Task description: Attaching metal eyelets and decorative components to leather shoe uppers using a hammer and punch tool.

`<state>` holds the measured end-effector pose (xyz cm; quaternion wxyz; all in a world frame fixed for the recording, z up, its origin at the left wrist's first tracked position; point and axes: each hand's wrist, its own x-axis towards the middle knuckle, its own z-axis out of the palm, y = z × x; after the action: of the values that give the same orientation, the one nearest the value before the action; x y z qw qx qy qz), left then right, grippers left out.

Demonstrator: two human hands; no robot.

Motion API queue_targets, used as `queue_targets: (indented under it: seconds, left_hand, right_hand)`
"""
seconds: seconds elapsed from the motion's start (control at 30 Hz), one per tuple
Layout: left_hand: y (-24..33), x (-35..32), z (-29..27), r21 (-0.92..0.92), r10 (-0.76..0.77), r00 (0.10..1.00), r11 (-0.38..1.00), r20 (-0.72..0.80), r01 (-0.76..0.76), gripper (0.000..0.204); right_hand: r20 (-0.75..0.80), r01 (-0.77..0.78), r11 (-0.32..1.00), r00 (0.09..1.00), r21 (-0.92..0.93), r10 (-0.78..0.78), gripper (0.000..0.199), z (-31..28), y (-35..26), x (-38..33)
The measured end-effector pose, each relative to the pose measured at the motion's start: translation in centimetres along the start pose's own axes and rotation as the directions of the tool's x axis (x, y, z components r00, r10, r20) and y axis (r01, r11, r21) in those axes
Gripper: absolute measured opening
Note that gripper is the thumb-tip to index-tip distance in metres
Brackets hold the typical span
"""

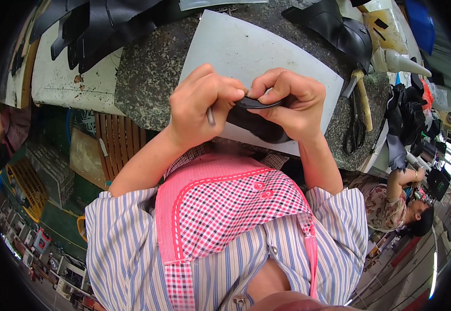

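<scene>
Both hands meet over a white board (256,49), pinching a dark piece (259,122) that looks like black leather. My left hand (194,109) is closed, thumb and fingertips at the piece's upper left edge. A thin grey metal rod (211,116) sticks out below its curled fingers; the rest of that tool is hidden in the hand. My right hand (300,103) is closed on the piece's right part, with the thumb bent against its folded edge. The lower part of the piece hangs toward the board's near edge.
The board lies on a speckled stone slab (148,83). At its right are a wooden-handled hammer (361,101) and black scissors (355,136). Black leather parts (101,26) lie far left, with another black part (334,31) far right. A co-worker (396,207) sits at the right.
</scene>
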<state>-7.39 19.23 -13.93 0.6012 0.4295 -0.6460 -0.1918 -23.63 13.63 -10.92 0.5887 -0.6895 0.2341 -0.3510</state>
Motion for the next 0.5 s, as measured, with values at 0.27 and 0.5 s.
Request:
queue_targets:
  seconds: [0.27,0.5]
  left_hand:
    - [0.2,0.8,0.3,0.000,-0.108,0.983,0.994,0.151,0.109,0.018]
    - [1.4,0.3,0.6,-0.219,-0.426,0.895,0.868,0.131,0.446,0.013]
  right_hand:
    - [0.155,0.158,0.941,0.981,-0.299,-0.115,0.024,-1.6,-0.5,0.9]
    - [0.142,-0.026,0.986,0.989,-0.163,0.050,0.025,-1.3,-0.7,0.4]
